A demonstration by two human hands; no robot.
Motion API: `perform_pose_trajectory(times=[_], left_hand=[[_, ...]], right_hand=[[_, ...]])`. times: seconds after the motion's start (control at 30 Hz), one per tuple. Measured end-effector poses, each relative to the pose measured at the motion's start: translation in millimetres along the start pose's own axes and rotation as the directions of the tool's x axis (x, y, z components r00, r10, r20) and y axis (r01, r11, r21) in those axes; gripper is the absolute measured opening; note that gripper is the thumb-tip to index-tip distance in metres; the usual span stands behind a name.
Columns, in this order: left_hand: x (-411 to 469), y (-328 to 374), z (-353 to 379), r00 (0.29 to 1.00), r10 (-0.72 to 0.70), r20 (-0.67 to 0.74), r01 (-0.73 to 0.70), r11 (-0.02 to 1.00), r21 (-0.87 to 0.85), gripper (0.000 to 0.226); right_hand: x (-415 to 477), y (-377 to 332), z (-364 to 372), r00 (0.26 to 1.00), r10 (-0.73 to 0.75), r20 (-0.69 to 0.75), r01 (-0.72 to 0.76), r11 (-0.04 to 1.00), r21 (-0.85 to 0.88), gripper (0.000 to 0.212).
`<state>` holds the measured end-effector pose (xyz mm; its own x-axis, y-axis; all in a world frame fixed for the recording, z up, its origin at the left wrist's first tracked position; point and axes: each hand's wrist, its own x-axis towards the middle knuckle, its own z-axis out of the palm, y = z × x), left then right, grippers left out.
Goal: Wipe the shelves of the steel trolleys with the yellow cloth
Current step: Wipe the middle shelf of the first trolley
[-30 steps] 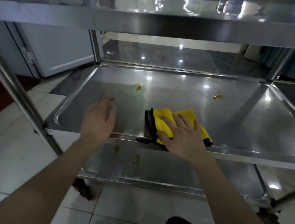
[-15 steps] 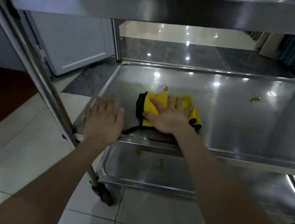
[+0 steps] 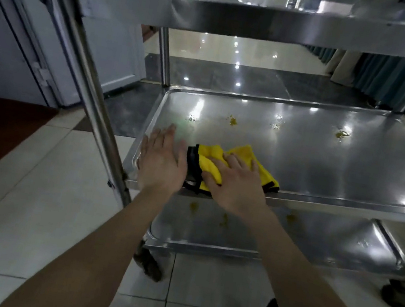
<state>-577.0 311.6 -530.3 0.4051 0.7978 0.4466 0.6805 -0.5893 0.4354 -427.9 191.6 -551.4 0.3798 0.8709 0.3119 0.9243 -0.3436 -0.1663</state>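
Note:
A yellow cloth (image 3: 245, 158) with black trim lies bunched on the middle shelf (image 3: 329, 162) of the steel trolley, near its front left corner. My right hand (image 3: 236, 183) presses flat on the cloth with fingers spread. My left hand (image 3: 161, 159) rests open at the shelf's front left edge, just left of the cloth. Yellow-green stains (image 3: 233, 120) dot the middle shelf farther back, one more (image 3: 341, 134) to the right. The bottom shelf (image 3: 289, 239) also carries yellowish smears (image 3: 193, 206).
The top shelf (image 3: 273, 22) overhangs close above. A steel upright (image 3: 83, 56) slants down at the left. Caster wheels (image 3: 400, 298) stand on the tiled floor. A pale door (image 3: 111, 50) is at the back left, blue curtains (image 3: 398, 79) at the back right.
My right hand drew the cloth back toward the shelf's front left corner. My left hand stayed at the front edge, now close beside the cloth. The camera view shifted left.

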Motion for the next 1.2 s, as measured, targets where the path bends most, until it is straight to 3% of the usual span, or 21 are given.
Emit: perform_pose_trajectory(times=[0.1,0.23,0.3,0.37,0.47,0.57,0.7,0.97,1.2], left_hand=[[-15.1,-3.0,-16.0,0.996,0.091,-0.010,-0.091,0.970,-0.224,0.052],[-64.3,-37.9,-44.4,0.898,0.225,-0.377,-0.336,0.905,-0.261,0.017],[-77.7,-57.8,-57.1,0.844,0.139,-0.518,-0.312,0.913,-0.262,0.008],[-70.4,-72.0,-69.3,0.833,-0.044,-0.552,-0.187,0.916,-0.354,0.025],[-38.0,-78.0,-89.2,0.886,-0.259,-0.384,-0.004,0.824,-0.566,0.058],[-17.3,-70.8,-92.2,0.961,-0.235,-0.144,0.079,0.734,-0.674,0.064],[-14.0,-70.2,-78.0,0.955,-0.198,-0.220,0.006,0.756,-0.655,0.052],[-5.6,-82.4,-70.5,0.966,-0.123,-0.230,-0.063,0.747,-0.662,0.054],[-4.5,-82.7,-72.4,0.971,-0.137,-0.195,-0.028,0.747,-0.664,0.053]], right_hand=[[-1.9,-2.5,-6.1,1.000,0.026,-0.010,-0.026,0.999,-0.020,0.055],[-3.6,-1.3,-9.1,0.998,0.034,0.044,-0.033,0.999,-0.034,0.058],[-4.7,-1.3,-12.2,0.998,0.036,0.056,-0.034,0.999,-0.043,0.059],[-2.8,-8.3,-16.2,0.993,0.064,0.102,-0.058,0.996,-0.062,0.061],[4.1,-35.8,-17.6,0.978,0.105,0.181,-0.098,0.994,-0.047,0.065],[12.9,-78.2,-8.6,0.970,0.019,0.243,-0.017,1.000,-0.008,0.070],[37.9,-120.3,16.1,0.952,-0.018,0.307,0.017,1.000,0.006,0.087],[161.8,-142.2,39.8,0.907,0.144,0.396,-0.134,0.990,-0.053,0.108],[98.8,-140.4,24.4,0.923,0.019,0.385,-0.024,1.000,0.006,0.082]])
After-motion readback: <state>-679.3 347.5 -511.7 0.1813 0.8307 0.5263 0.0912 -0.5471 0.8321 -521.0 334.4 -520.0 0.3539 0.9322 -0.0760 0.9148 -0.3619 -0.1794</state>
